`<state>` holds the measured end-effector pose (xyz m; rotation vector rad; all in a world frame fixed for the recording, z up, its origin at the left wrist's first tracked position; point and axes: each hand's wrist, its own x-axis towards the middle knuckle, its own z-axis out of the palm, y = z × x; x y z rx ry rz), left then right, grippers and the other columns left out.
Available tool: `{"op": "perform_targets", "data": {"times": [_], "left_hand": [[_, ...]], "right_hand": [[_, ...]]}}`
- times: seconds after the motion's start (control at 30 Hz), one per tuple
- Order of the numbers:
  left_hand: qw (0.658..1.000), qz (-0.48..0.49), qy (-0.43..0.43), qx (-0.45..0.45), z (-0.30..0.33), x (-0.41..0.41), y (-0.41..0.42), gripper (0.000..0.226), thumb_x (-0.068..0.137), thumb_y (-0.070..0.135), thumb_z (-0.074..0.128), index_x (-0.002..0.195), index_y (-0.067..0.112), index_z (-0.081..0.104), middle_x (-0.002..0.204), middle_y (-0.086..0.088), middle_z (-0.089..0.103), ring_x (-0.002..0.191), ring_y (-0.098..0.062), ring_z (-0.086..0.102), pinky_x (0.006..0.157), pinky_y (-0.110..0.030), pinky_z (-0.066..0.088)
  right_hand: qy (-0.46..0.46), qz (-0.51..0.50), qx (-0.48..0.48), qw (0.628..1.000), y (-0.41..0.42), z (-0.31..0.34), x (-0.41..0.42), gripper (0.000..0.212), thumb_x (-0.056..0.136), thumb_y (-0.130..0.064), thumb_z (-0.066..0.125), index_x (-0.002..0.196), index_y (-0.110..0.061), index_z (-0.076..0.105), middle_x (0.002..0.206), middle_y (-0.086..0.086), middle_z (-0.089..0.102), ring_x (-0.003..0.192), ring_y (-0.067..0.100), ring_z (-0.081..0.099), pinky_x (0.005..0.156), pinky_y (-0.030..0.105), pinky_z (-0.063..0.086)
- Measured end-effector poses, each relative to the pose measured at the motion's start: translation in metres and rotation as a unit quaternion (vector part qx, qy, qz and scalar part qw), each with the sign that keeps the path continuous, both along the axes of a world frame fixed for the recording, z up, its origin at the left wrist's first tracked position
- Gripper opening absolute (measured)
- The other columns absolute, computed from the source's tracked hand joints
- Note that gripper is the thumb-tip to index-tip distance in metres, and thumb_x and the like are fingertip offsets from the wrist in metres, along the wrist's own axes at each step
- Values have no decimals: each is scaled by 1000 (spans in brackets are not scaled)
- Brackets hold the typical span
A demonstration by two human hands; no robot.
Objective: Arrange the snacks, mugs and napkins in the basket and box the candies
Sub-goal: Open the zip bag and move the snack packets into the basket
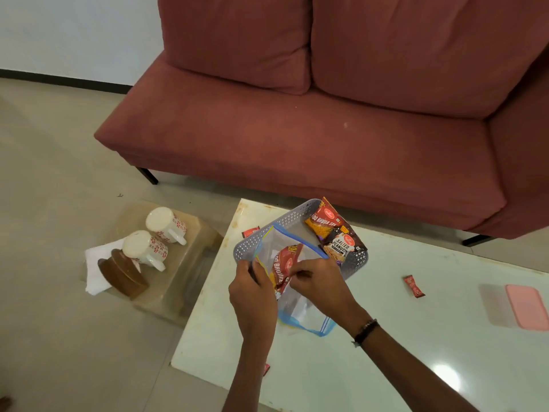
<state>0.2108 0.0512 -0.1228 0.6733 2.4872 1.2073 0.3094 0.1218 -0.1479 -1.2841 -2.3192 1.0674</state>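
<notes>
Head view, left to right. On a low stool left of the tabletop [386, 337] stand two inverted mugs [154, 242], a brown holder [121, 273] and white napkins [95, 272], none yet in the basket [267, 230]. A small red candy [250, 232] lies on the tabletop just left of the basket's far-left wall.

The left hand [252, 295] is closed in a pinch on the left edge of a clear zip bag [297, 304], near its mouth. The right hand [319, 282] is curled, fingers pinching the red snack packet [285, 267] that stands half out of the bag.

The packet's long axis runs from the near hands toward the far basket, its free end pointing far and slightly left, over the basket's near rim. The bag lies along the same line, mouth toward the basket, closed end near.

To do the step well, the left hand would best hold the mouth wide while the right draws the packet straight along that axis, then lays it flat beside the two packets [332, 233] already in the basket's right part.

Farther right, another candy [413, 286] and a pink lid [527, 306] lie well apart on the tabletop.
</notes>
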Motion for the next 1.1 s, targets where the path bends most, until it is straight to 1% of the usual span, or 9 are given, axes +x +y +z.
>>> {"op": "perform_targets", "data": {"times": [0.13, 0.27, 0.33, 0.47, 0.6, 0.7, 0.8, 0.93, 1.1], "left_hand": [[1000, -10, 5, -5, 2, 6, -4, 29, 96, 22, 42, 96, -2, 59, 82, -13, 65, 66, -21, 61, 55, -16, 43], [1000, -17, -1, -7, 8, 11, -3, 30, 95, 23, 42, 99, -2, 59, 89, -17, 68, 77, -28, 66, 68, -34, 55], [1000, -17, -1, -9, 9, 11, -2, 29, 96, 21, 42, 97, -3, 59, 88, -19, 68, 77, -31, 66, 66, -35, 53], [1000, -8, 5, -5, 8, 2, 5, 26, 96, 15, 42, 86, -3, 57, 81, -22, 66, 73, -37, 62, 60, -31, 43], [1000, -3, -2, 1, 14, -8, 20, 26, 96, 15, 42, 92, -3, 59, 91, -19, 68, 78, -32, 62, 66, -34, 48], [1000, 4, 11, 7, 18, -13, 27, 28, 96, 15, 42, 90, -6, 60, 90, -23, 67, 76, -33, 57, 64, -29, 37], [1000, 3, 25, -4, 18, -18, 27, 30, 95, 15, 42, 82, -6, 57, 82, -25, 65, 68, -31, 51, 61, -28, 30], [998, -1, 51, -22, 13, -21, 21, 29, 95, 15, 44, 83, -7, 58, 81, -24, 64, 68, -33, 52, 59, -28, 28], [997, 8, 68, -41, 3, -31, 16, 27, 95, 18, 43, 83, -1, 57, 67, -10, 54, 63, -25, 44, 48, -26, 23]], "right_hand": [[37, -70, -71, 994, -5, 7, 1, 38, 81, -37, 62, 63, -3, 69, 59, 14, 66, 56, 27, 61, 56, 29, 48], [22, -68, -81, 994, -6, 26, 0, 19, 72, -34, 77, 77, -16, 78, 75, 0, 76, 56, -2, 59, 57, 2, 42], [27, -60, -76, 995, -4, 38, 2, 14, 68, -29, 81, 77, -18, 78, 77, -3, 76, 60, -4, 60, 59, 2, 44], [92, -71, -89, 989, 10, 69, 10, 13, 65, -18, 83, 75, -20, 74, 73, -12, 70, 70, 0, 67, 63, 11, 53], [162, -54, -63, 983, 40, 98, 16, 17, 74, -7, 75, 79, -22, 71, 82, -16, 69, 78, -2, 67, 65, 16, 55], [202, -47, -13, 978, 64, 108, 20, 18, 78, -7, 72, 82, -24, 67, 95, -4, 71, 91, 12, 68, 79, 33, 57], [261, -83, 43, 961, 85, 111, 26, 19, 82, 1, 65, 86, -18, 62, 98, 4, 68, 93, 13, 67, 78, 34, 57], [246, -135, 154, 947, 114, 84, 31, 19, 84, 7, 55, 87, -11, 59, 95, 6, 60, 86, 9, 60, 75, 23, 51], [248, -214, 108, 939, 140, 5, 41, 20, 87, 5, 55, 87, -15, 58, 97, 9, 57, 87, 18, 57, 76, 19, 48]]}}
